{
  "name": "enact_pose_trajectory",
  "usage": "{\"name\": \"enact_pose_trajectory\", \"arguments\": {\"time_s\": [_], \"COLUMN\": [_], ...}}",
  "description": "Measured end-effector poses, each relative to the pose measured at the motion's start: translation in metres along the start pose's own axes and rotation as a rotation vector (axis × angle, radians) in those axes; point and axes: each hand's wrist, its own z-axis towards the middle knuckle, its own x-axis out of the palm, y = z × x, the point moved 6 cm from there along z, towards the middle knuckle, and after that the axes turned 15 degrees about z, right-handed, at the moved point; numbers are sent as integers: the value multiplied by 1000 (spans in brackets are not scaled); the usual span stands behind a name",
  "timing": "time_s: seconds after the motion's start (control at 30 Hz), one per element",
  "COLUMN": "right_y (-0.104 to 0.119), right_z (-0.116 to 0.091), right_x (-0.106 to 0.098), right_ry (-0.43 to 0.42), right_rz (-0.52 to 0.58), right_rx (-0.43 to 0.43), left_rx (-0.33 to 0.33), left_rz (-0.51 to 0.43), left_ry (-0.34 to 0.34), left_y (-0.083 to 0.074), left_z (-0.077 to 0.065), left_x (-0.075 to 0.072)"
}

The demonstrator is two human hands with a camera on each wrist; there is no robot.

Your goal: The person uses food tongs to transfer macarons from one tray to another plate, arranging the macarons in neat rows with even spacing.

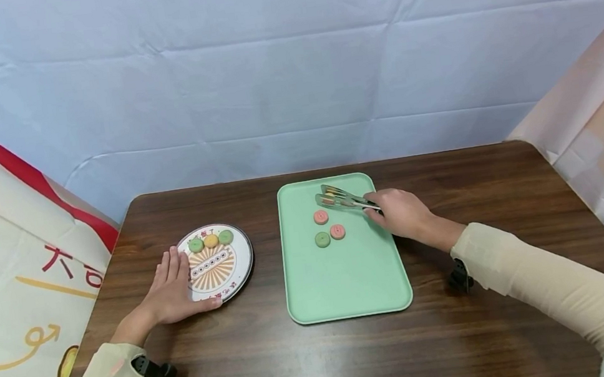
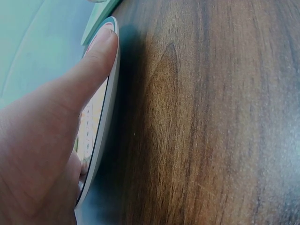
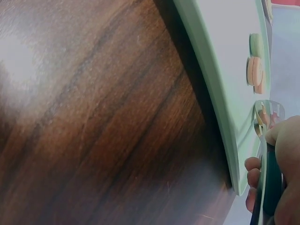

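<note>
My right hand (image 1: 404,214) grips a pair of metal tongs (image 1: 345,197) with dark handles, over the far right part of a pale green tray (image 1: 348,289). Something pink-orange shows behind the slotted tong tips; whether the tips pinch it I cannot tell. Beside them on the tray lie a pink macaron (image 1: 320,217), a second pink macaron (image 1: 337,231) and a green macaron (image 1: 322,239). At left, my left hand (image 1: 170,289) rests with straight fingers on the rim of a white printed plate (image 1: 239,256). Two green macarons (image 1: 196,245) and a yellow macaron (image 1: 211,241) sit along the plate's far side.
Both plate and tray stand on a dark brown wooden table (image 1: 279,367), the tray right of the plate. A pale cloth (image 1: 290,89) hangs behind the table's far edge. Printed cloths (image 1: 8,281) hang at both sides.
</note>
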Motion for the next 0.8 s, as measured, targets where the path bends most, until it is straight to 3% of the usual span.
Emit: {"name": "enact_pose_trajectory", "arguments": {"time_s": [0.57, 0.8], "right_y": [4, 5], "right_z": [0, 0], "right_x": [-8, -8], "right_ry": [-13, -6], "right_rz": [5, 17], "right_rx": [-5, -13], "left_rx": [-5, -3], "left_rz": [-5, -16], "left_ry": [-5, -9], "left_y": [4, 0], "left_z": [3, -1], "left_x": [6, 2]}}
